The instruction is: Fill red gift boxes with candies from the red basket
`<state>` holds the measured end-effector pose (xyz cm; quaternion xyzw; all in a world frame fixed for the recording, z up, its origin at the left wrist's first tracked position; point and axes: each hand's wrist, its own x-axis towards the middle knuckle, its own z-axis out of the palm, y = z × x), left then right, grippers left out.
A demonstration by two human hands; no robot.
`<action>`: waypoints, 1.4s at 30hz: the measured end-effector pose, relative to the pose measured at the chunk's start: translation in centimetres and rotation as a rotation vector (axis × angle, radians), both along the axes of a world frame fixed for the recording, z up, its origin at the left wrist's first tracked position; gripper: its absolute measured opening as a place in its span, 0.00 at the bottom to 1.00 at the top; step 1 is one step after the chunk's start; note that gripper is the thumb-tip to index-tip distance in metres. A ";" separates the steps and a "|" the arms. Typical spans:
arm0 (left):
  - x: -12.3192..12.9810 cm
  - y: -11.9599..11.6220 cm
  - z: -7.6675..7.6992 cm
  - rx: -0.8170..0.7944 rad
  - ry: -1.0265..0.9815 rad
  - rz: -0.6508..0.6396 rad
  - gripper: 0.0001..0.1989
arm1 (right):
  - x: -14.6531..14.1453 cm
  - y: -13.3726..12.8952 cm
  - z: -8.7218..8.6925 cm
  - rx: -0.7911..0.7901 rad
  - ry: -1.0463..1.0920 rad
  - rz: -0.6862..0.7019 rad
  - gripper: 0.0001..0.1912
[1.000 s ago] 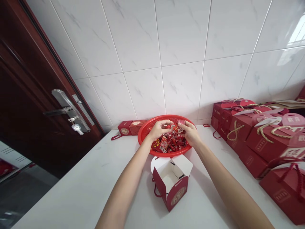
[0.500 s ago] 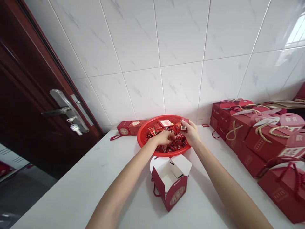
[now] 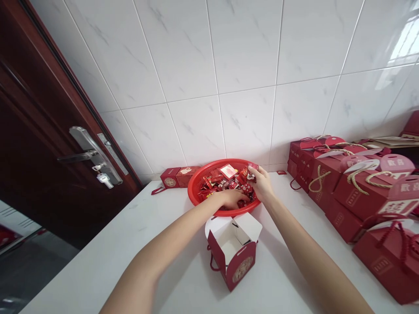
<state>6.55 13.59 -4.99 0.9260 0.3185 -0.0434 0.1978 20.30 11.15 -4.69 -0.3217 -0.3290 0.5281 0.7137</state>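
Note:
A red plastic basket (image 3: 194, 192) holds a heap of small wrapped candies (image 3: 225, 185), most in red wrappers. My left hand (image 3: 233, 199) is down in the heap at the basket's near side. Its fingers are curled together among the wrappers, and whatever lies under the fingertips is hidden. At the basket's right rim, my right hand (image 3: 262, 182) is closed on red wrapped candies (image 3: 251, 175) that stick out past the thumb and fingers. Just in front of the basket stands a dark red gift box (image 3: 233, 257), its flaps up and its white inside showing, with no contents visible.
Several closed red gift boxes (image 3: 327, 179) with rope handles are stacked along the right. A small red box (image 3: 170, 178) lies left of the basket against the tiled wall (image 3: 196, 126). A red packet (image 3: 281, 172) lies right of the basket. A brown door (image 3: 39, 131) stands at left.
My left hand has shifted right and lower into the candies, uncovering more of the heap. My right hand stays almost in place with its candies. The view has moved slightly.

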 end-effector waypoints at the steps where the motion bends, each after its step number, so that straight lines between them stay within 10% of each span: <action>1: 0.2 0.0 0.0 0.029 0.027 0.008 0.28 | 0.0 0.0 0.0 -0.001 -0.001 -0.001 0.16; 10: 0.2 0.3 -0.1 0.026 -0.049 0.104 0.12 | 0.0 -0.1 0.1 -0.008 -0.002 0.004 0.17; 23: -4.0 3.1 1.2 -0.157 -0.840 0.544 0.11 | 0.0 -0.1 0.5 -0.002 0.031 0.006 0.17; 42: -3.6 3.0 1.2 -0.346 -1.136 0.573 0.16 | 0.0 0.0 0.5 -0.020 0.006 0.050 0.16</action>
